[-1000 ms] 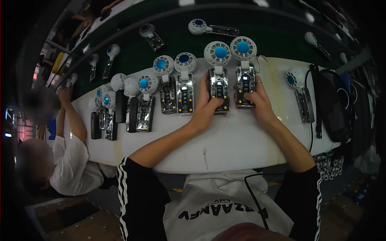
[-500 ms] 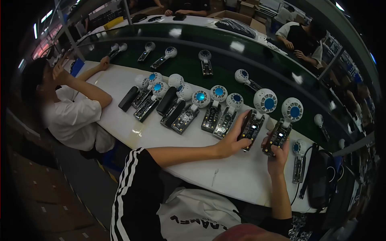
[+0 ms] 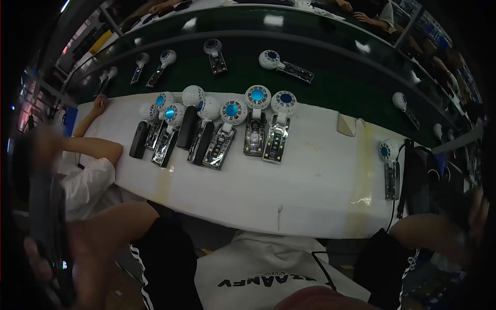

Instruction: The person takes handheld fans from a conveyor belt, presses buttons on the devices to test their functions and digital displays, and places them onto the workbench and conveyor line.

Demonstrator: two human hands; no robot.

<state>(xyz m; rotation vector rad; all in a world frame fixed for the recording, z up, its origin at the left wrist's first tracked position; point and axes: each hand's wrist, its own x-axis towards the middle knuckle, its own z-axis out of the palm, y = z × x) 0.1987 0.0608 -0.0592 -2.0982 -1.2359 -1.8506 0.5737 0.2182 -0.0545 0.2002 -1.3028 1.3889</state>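
At the left edge, close to the camera and blurred, my left hand (image 3: 85, 248) is closed around the dark handle of a handheld fan (image 3: 49, 217); a small light shows low on it. My right hand (image 3: 478, 209) is at the far right edge, in shadow, fingers curled at a dark shape, the fan it held a moment ago; its head is hidden. Between my arms, several handheld fans (image 3: 216, 147) lie in a row on the white table (image 3: 310, 186), with round white heads and blue or dark centres. Some handles show bare circuit boards, others black covers.
Another fan (image 3: 391, 178) lies at the table's right end beside black cables (image 3: 405, 181). Behind the table runs a green conveyor belt (image 3: 336, 88) carrying several spaced fans. A co-worker's forearm (image 3: 95, 147) rests on the table at left. More people work across the belt.
Both hands have moved apart from above the table to the left and right edges of view, carrying the fans with them. My view has shifted, and the row of fans stays on the table.
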